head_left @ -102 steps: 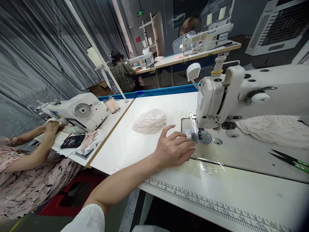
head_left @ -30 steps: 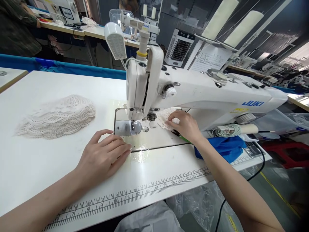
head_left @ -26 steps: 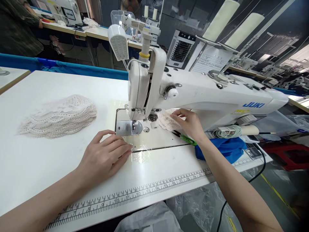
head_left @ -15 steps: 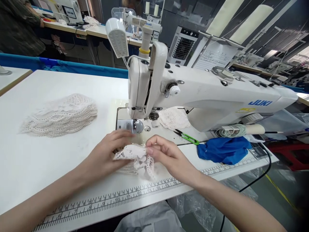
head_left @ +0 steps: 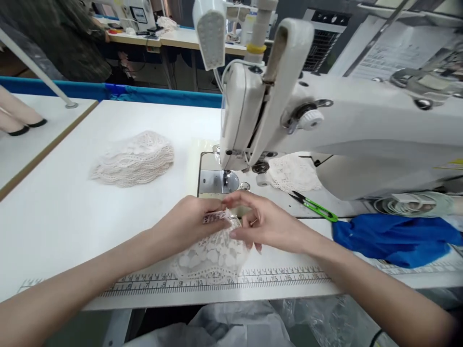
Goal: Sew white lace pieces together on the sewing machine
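Note:
A white lace piece (head_left: 213, 253) lies on the white sewing table (head_left: 54, 221), just in front of the needle plate (head_left: 217, 180). My left hand (head_left: 190, 226) pinches its upper edge from the left. My right hand (head_left: 267, 224) pinches the same edge from the right, fingers curled round the lace. Both hands sit close together below the presser foot of the white sewing machine (head_left: 325, 125).
A stack of lace pieces (head_left: 135, 159) lies to the left. More lace (head_left: 294, 173) sits under the machine arm, beside green thread snips (head_left: 314, 207) and a blue cloth (head_left: 394, 236). A ruler strip (head_left: 217, 282) runs along the front edge. Another person works at the back left.
My right hand took a lace piece from under the machine arm and brought it forward. My left hand joined it. Both now hold the piece, and my view has moved closer.

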`<state>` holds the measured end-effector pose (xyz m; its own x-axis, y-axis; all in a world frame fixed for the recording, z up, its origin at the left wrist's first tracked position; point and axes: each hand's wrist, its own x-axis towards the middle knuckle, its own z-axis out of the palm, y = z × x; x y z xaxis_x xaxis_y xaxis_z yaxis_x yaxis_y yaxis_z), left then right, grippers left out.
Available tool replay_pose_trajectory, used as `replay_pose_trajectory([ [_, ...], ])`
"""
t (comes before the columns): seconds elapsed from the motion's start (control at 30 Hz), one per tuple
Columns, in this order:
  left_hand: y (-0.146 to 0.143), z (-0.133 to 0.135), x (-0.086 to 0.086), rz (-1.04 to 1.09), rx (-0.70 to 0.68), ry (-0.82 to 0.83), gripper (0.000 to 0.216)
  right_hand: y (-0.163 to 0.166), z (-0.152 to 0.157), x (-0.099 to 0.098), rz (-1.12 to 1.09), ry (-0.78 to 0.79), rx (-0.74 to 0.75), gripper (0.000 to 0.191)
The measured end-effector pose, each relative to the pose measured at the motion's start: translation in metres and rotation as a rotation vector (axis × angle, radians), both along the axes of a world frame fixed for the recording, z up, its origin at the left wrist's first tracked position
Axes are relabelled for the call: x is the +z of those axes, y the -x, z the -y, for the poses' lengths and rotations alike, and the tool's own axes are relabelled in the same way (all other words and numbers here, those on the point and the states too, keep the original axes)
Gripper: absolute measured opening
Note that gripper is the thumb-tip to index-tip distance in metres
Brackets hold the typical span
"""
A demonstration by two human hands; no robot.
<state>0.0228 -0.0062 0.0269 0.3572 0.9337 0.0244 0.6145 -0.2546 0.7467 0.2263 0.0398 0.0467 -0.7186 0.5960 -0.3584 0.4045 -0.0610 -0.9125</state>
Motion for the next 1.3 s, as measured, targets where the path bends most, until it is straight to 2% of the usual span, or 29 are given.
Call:
replay_pose_trajectory([
  [0.07, 0.001, -0.002, 0.003, -0.028, 0.02, -0.007, 0.016, 0.008, -0.014, -0.005, -0.004, 0.061, 0.082, 0.039],
  [0.13, 0.004, -0.006, 0.005, -0.054, 0.039, 0.002, 0.016, 0.01, -0.024, -0.009, 0.013, 0.054, 0.101, 0.025],
  [0.2, 0.007, -0.009, 0.004, -0.064, 0.043, 0.005, 0.018, 0.009, -0.027, -0.011, 0.046, 0.024, 0.072, 0.018],
  [0.27, 0.008, -0.012, -0.001, -0.077, 0.027, -0.059, 0.019, 0.006, -0.024, -0.012, 0.073, -0.035, 0.005, 0.016],
  [0.33, 0.009, -0.013, -0.01, -0.117, 0.003, -0.258, 0.017, 0.004, -0.019, -0.015, 0.073, -0.176, -0.066, 0.014],
  [0.43, 0.011, -0.012, -0.022, -0.225, -0.034, -0.622, 0.015, 0.003, -0.011, -0.024, 0.0, -0.534, -0.104, 0.011],
  [0.5, 0.012, -0.009, -0.026, -0.261, -0.047, -0.709, 0.016, 0.003, -0.007, -0.031, -0.076, -0.741, -0.089, 0.008],
  [0.6, 0.013, -0.007, -0.027, -0.254, -0.03, -0.694, 0.016, 0.003, -0.004, -0.04, -0.127, -0.893, -0.054, 0.013],
  [0.77, 0.013, -0.005, -0.028, -0.236, -0.032, -0.675, 0.015, 0.004, -0.002, -0.043, -0.153, -0.981, -0.02, 0.017],
  [1.1, 0.012, -0.005, -0.028, -0.227, -0.028, -0.66, 0.016, 0.007, -0.003, -0.041, -0.177, -1.004, -0.014, 0.016],
  [1.3, 0.012, -0.006, -0.028, -0.231, -0.042, -0.736, 0.014, 0.008, -0.003, -0.04, -0.194, -1.022, 0.012, 0.019],
])
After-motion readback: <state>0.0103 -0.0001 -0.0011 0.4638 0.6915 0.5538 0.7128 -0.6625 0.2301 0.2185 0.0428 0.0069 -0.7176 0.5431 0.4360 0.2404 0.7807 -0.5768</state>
